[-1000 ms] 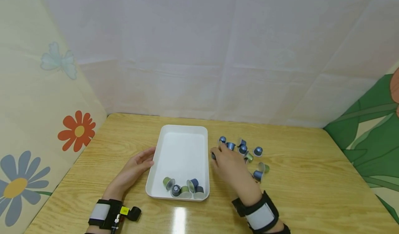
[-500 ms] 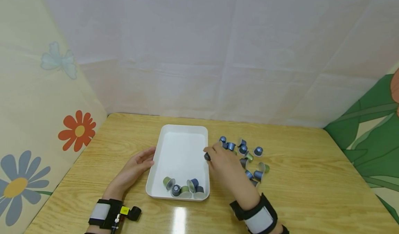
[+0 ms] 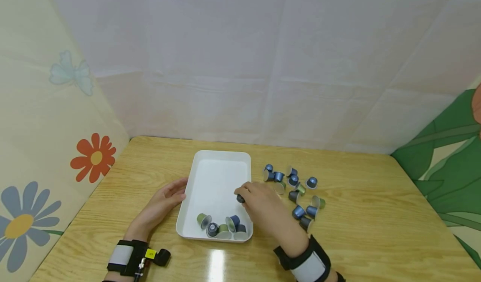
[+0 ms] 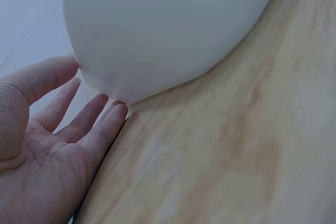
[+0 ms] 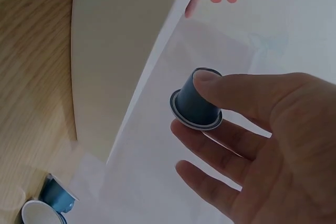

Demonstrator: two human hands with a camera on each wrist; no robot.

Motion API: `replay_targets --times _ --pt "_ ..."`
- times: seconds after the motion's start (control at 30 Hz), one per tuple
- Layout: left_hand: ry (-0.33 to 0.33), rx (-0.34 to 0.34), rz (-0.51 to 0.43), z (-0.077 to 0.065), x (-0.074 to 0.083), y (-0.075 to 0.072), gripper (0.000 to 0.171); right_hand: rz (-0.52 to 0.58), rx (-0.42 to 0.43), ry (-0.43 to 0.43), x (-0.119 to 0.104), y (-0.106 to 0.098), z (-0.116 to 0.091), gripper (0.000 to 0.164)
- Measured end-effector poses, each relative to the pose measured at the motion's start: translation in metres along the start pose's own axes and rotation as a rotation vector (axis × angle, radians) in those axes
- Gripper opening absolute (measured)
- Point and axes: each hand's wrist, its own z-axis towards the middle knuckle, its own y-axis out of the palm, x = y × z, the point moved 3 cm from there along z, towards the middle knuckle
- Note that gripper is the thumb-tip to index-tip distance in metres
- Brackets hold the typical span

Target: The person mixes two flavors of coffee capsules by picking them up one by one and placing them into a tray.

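A dark coffee capsule is pinched between the thumb and fingers of my right hand, over the right side of the white tray. In the right wrist view its rim points down and to the left. My left hand touches the tray's left wall with its fingertips, the fingers loosely extended, as the left wrist view also shows. Near the tray's front edge lie several capsules: a green capsule, a dark capsule, a blue capsule and others beside them.
To the right of the tray, several loose capsules are scattered on the wooden table, among them a blue capsule, a green capsule and a dark capsule. A pale cloth hangs behind the table.
My right hand has moved left from beside the loose capsules to over the tray, carrying the dark capsule. My left hand stays at the tray's left wall.
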Motion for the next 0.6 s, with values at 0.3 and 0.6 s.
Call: replay_targets --times 0.3,0.6 --pt "0.011 -0.009 -0.006 -0.001 0.0 0.0 0.064 0.045 -0.074 -0.064 -0.015 0.01 0.0 0.028" --pt "-0.018 0.015 0.019 0.0 0.0 -0.001 0.064 0.029 -0.135 -0.084 -0.027 0.018 0.001 0.024"
